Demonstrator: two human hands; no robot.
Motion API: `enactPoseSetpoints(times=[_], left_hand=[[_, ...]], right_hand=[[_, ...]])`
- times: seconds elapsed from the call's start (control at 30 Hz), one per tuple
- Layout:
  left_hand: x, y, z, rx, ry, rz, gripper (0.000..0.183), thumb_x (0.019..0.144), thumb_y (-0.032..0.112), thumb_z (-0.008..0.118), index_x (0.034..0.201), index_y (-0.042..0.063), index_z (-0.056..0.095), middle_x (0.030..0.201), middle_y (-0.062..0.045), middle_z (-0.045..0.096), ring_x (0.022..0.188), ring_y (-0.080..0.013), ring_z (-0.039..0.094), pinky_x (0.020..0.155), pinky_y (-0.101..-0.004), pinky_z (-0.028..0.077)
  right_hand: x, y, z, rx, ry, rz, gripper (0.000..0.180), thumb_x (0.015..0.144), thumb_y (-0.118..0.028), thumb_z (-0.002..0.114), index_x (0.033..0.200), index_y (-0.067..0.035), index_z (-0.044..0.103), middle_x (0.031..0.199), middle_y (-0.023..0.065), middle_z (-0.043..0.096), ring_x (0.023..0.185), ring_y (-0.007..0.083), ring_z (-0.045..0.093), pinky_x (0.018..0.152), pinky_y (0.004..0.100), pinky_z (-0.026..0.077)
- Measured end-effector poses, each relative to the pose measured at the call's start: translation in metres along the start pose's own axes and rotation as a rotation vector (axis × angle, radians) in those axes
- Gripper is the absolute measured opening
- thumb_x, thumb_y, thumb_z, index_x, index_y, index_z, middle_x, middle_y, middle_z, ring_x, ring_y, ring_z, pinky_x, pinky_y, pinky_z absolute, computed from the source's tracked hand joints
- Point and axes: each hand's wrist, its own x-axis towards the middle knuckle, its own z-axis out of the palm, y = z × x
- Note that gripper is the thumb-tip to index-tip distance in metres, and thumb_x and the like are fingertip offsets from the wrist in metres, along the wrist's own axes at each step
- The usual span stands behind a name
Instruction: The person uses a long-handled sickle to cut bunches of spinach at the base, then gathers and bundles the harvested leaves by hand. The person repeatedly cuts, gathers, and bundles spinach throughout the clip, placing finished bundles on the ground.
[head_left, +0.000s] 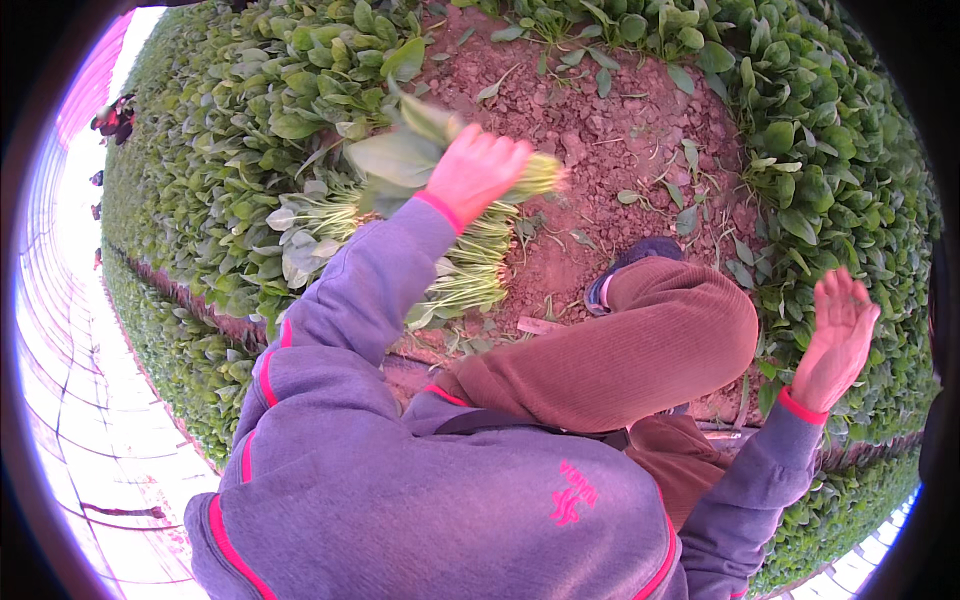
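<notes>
My left hand (480, 174) is closed around a bunch of leafy greens that look like spinach (401, 159). Its broad leaves point left and its pale stem ends stick out to the right; the bunch is slightly blurred. Beneath it, a pile of cut greens (480, 259) lies on the soil, stems towards the right. A smaller heap of greens (330, 214) sits to the left, partly hidden by my forearm. My right hand (834, 337) is raised at the far right over the growing plants (810, 172), palm showing, with nothing in it.
Reddish, crumbly soil (570, 120) with loose leaves lies ahead, bordered by dense greens (247, 120). My bent knee (705, 315) and dark shoe (637, 262) are near the pile. A flat strip (538, 325) lies on the ground. Distant people (115, 120) appear at the left edge.
</notes>
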Motion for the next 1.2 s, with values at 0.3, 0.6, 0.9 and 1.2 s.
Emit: enactPoseSetpoints(times=[0.3,0.6,0.9,1.2], left_hand=[[-0.117,0.018,0.155,0.098,-0.383,-0.033,0.037,0.086,0.017,0.055,0.122,0.01,0.055,0.097,-0.004,0.061,0.093,-0.0218,0.059,0.097,-0.0493,0.042],[-0.105,0.022,0.149,-0.335,-0.456,-0.082,0.083,0.071,0.022,0.071,0.143,0.001,0.035,0.135,-0.019,0.044,0.136,-0.0349,0.035,0.117,-0.0561,0.018],[-0.126,0.015,0.185,-0.257,-0.527,-0.215,0.038,0.075,0.011,0.064,0.112,0.01,0.058,0.112,-0.01,0.054,0.115,-0.0303,0.049,0.099,-0.049,0.037],[-0.106,-0.001,0.214,-0.461,-0.706,-0.24,0.023,0.084,0.013,0.056,0.105,0.016,0.065,0.106,-0.016,0.062,0.106,-0.0357,0.059,0.09,-0.0464,0.049]], right_hand=[[-0.031,0.067,-0.071,-0.233,0.195,0.341,0.044,0.104,-0.043,0.043,0.113,-0.002,0.056,0.109,0.0135,0.064,0.093,0.0206,0.063,0.088,0.0351,0.051],[-0.032,0.074,-0.078,-0.313,0.154,0.393,0.038,0.103,-0.038,0.048,0.108,-0.002,0.057,0.102,0.0123,0.065,0.083,0.0173,0.063,0.079,0.0306,0.053],[-0.045,0.086,-0.073,-0.293,0.131,0.428,0.031,0.101,-0.033,0.054,0.105,-0.002,0.058,0.095,0.0113,0.066,0.076,0.0149,0.064,0.071,0.0266,0.054],[-0.069,0.037,-0.179,-0.446,0.278,0.273,0.018,0.099,-0.018,0.059,0.108,-0.003,0.061,0.097,0.0075,0.067,0.079,0.0121,0.064,0.072,0.0259,0.055]])
